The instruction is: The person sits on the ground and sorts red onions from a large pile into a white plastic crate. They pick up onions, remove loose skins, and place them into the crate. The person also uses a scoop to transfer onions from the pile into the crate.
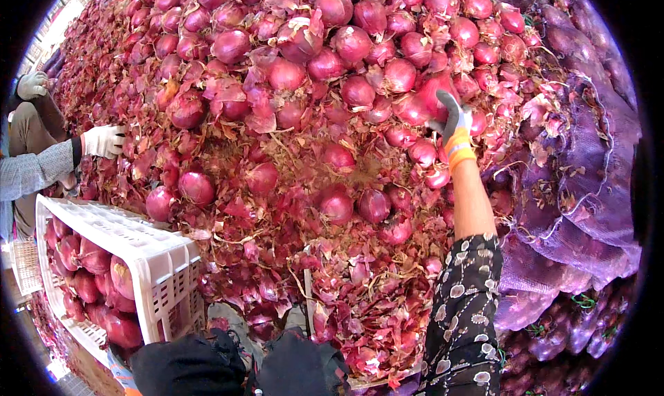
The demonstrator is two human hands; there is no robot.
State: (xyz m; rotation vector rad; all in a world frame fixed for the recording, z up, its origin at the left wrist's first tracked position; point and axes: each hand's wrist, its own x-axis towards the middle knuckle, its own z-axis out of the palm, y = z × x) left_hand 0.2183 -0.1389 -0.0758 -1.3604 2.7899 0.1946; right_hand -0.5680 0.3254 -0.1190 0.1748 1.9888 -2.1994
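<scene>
My right hand (457, 117), in a grey-and-white glove with an orange cuff, reaches into the heap of red onions. Its thumb and fingers are around a red onion (436, 96), which looks blurred. Several other red onions (423, 153) lie close below that hand. At the lower left, a pale scrap of glove with orange on it, apparently my left hand (120, 372), shows beside a white plastic crate (166, 271). Its fingers are hidden. The crate is tilted and holds several red onions (85, 287).
Purple mesh sacks (586, 188) of onions line the right side. At the left, another person's gloved hand (104, 142) touches the heap; a second gloved hand (32, 86) is farther back. Loose onion skins (363, 302) cover the ground before my knees (301, 365). Another crate (26, 263) stands behind mine.
</scene>
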